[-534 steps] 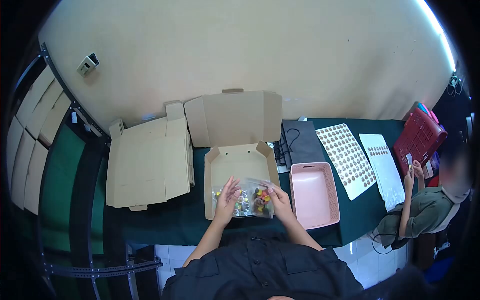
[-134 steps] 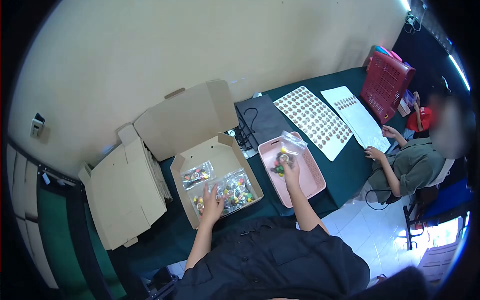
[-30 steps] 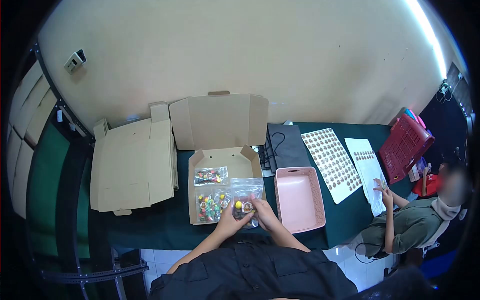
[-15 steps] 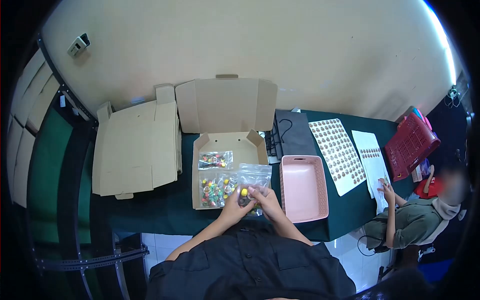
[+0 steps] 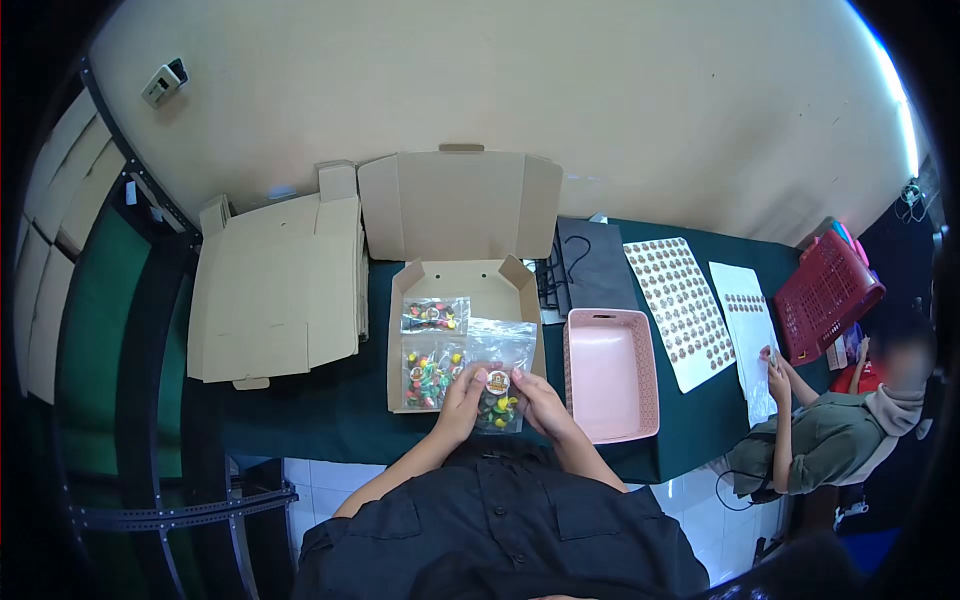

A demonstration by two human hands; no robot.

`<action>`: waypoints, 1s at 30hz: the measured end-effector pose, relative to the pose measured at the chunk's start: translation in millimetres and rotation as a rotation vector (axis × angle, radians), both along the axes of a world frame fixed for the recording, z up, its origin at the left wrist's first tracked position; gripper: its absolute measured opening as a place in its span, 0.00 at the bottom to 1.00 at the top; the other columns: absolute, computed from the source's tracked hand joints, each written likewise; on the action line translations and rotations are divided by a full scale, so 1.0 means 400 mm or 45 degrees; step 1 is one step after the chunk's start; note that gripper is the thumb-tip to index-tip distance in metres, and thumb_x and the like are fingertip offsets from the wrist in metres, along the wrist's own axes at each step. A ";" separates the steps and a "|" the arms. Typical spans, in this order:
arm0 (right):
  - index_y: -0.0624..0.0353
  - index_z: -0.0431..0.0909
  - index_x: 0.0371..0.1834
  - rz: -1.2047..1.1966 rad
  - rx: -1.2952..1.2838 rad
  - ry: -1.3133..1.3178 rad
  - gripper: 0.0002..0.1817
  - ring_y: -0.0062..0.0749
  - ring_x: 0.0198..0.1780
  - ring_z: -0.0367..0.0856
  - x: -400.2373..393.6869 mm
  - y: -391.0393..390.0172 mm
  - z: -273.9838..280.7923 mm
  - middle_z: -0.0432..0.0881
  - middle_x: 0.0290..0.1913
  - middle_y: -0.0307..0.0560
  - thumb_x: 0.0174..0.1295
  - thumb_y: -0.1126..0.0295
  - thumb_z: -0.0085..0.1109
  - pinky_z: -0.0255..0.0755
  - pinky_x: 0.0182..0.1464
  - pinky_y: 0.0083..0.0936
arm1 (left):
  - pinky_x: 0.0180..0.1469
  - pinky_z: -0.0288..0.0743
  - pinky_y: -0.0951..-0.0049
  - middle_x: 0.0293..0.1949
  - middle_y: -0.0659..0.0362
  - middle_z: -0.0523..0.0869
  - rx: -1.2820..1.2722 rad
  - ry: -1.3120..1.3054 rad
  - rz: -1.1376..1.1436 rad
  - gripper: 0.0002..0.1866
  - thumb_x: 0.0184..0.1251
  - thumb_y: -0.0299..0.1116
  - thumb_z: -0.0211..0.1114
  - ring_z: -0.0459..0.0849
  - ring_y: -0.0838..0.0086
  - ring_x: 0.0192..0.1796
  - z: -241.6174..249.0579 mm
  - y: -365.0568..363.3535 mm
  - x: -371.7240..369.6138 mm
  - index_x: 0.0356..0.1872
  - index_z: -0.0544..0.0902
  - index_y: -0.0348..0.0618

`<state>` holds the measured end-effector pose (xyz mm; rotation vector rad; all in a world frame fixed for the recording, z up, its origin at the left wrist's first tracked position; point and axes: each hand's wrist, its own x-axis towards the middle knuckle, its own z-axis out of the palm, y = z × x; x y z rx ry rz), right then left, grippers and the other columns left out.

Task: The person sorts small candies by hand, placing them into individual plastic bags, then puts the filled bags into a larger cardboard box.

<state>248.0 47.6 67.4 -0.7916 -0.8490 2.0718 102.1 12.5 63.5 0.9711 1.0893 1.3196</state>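
A clear zip bag [image 5: 502,345] of colourful wrapped candies, with a round sticker on its front, is held between my two hands. My left hand [image 5: 463,397] grips its left edge, and my right hand [image 5: 541,402] pinches the right edge. Below the sticker the candies sit in the bag's lower part. The bag is over the front right of an open cardboard box [image 5: 490,272]. Inside the box lie two more candy bags: one bag [image 5: 435,315] farther back, and another bag [image 5: 428,377] partly behind my left hand.
Flattened cardboard boxes [image 5: 270,290] are stacked at left. To the right are a pink basket [image 5: 612,377], black paper bags [image 5: 595,265], a sticker sheet [image 5: 680,310] and a smaller sheet [image 5: 743,320]. A co-worker [image 5: 835,440] stands beside a tilted red basket [image 5: 825,290].
My hands have moved apart to the bag's two edges, uncovering the round sticker on its front. The candies now sit lower in the bag. The co-worker's hands have shifted slightly.
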 end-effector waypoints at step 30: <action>0.65 0.70 0.47 -0.011 0.031 -0.110 0.17 0.25 0.45 0.74 0.020 0.001 -0.021 0.76 0.44 0.45 0.65 0.61 0.47 0.66 0.50 0.21 | 0.44 0.70 0.80 0.44 0.56 0.75 0.115 0.197 -0.218 0.24 0.59 0.30 0.61 0.75 0.80 0.45 -0.028 -0.010 0.023 0.55 0.65 0.37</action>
